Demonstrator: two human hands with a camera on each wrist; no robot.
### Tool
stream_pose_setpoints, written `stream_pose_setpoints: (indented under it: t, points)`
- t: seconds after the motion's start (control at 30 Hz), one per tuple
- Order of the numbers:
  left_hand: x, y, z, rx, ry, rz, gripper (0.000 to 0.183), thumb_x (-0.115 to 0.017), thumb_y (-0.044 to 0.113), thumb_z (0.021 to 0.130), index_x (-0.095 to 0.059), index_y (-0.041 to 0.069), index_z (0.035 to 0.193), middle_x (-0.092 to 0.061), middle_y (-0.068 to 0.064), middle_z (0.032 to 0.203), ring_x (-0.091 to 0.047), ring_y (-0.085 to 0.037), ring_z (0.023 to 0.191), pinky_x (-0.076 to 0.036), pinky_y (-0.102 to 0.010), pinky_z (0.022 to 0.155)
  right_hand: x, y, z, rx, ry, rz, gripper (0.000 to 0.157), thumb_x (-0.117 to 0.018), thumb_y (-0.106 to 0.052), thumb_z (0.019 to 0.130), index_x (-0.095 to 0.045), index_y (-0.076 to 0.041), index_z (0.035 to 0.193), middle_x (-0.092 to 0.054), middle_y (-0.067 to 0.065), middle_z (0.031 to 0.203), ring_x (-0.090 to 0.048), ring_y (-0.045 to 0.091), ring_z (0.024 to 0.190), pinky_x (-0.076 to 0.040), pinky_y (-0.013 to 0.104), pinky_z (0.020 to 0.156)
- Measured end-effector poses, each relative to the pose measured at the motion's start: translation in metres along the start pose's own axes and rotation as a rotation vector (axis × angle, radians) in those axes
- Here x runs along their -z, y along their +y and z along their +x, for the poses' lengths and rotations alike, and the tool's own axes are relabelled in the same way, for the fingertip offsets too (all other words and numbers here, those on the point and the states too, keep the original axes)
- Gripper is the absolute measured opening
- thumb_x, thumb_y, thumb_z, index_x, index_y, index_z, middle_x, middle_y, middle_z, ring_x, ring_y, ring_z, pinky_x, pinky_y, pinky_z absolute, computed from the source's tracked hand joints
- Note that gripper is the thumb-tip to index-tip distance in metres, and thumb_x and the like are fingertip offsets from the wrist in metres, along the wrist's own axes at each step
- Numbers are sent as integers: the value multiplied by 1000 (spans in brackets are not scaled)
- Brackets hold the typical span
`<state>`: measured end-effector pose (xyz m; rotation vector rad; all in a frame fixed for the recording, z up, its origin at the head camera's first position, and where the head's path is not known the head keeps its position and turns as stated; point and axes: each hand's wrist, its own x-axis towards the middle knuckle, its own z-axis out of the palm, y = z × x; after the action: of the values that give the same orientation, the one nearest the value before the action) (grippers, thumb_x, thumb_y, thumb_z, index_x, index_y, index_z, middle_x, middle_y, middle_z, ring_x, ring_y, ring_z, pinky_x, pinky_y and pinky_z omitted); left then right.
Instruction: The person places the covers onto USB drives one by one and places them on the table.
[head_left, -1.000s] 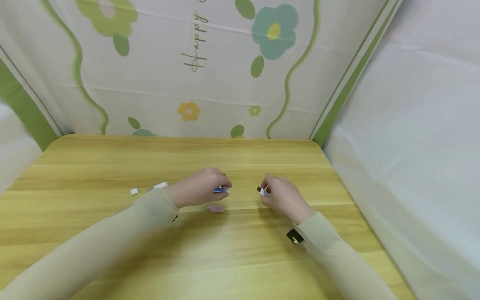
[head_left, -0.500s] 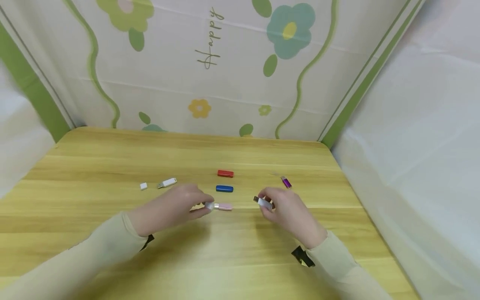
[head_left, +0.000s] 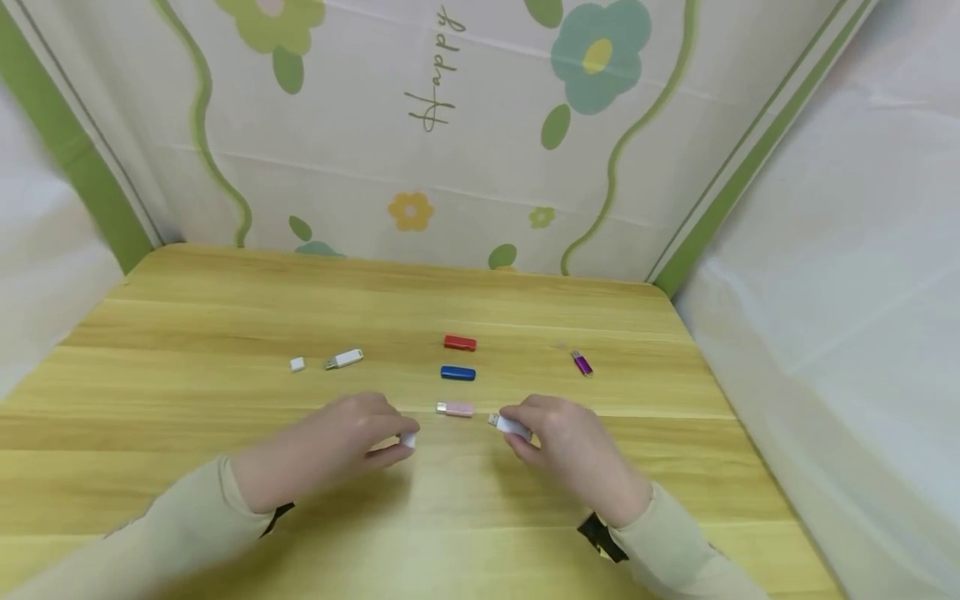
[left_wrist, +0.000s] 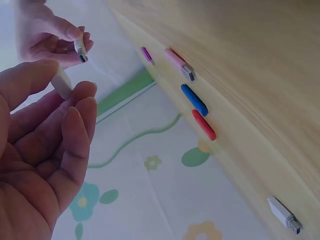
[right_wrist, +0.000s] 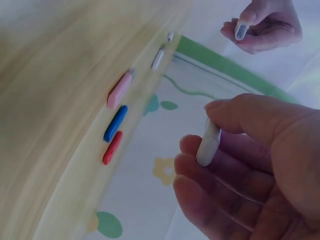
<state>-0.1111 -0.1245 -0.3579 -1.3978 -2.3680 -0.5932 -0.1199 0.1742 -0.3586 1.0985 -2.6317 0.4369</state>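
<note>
Near the middle of the table, my left hand (head_left: 337,446) pinches a small white cap (head_left: 407,439) between thumb and fingers. The cap's hollow end shows in the right wrist view. My right hand (head_left: 570,446) pinches a white USB flash drive (head_left: 513,426), its bare metal plug pointing left toward the cap. A gap separates cap and plug. Just beyond the hands lies a pink USB flash drive (head_left: 456,409) with its plug exposed. Behind it are a blue USB flash drive (head_left: 457,373) and a red USB flash drive (head_left: 460,342), no plug showing on either.
To the left lie another white USB flash drive (head_left: 345,359), plug bare, and a loose white cap (head_left: 297,364). A purple USB flash drive (head_left: 581,363) rests on the right, near a faint clear piece. A flowered cloth (head_left: 337,167) hangs behind the wooden table (head_left: 480,533).
My left hand has drawn back toward the front and left with the cap, uncovering the red, blue and pink drives. My right hand has come nearer the front, its drive turned more sideways.
</note>
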Motion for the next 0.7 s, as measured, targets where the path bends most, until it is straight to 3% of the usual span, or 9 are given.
stream_pose_setpoints:
  t: [0.23,0.7]
  points:
    - [7,13,-5,50,-20,-14,13,-77,8,85,-71,9,97,-68,5,88,-60,-9,78,-52,-21,69,-1,-17,1,66,42,12,23,-84,-15,80,-76,-8,100,-71,-2,86,-64,7,68,-53,18,60]
    - [11,19,-13,-15,33,-6,14,-78,11,85,-71,8,97,-68,4,90,-63,-9,81,-53,-21,73,-4,-45,10,176,51,112,24,-85,-9,78,-76,-5,99,-70,0,89,-63,6,73,-51,12,69]
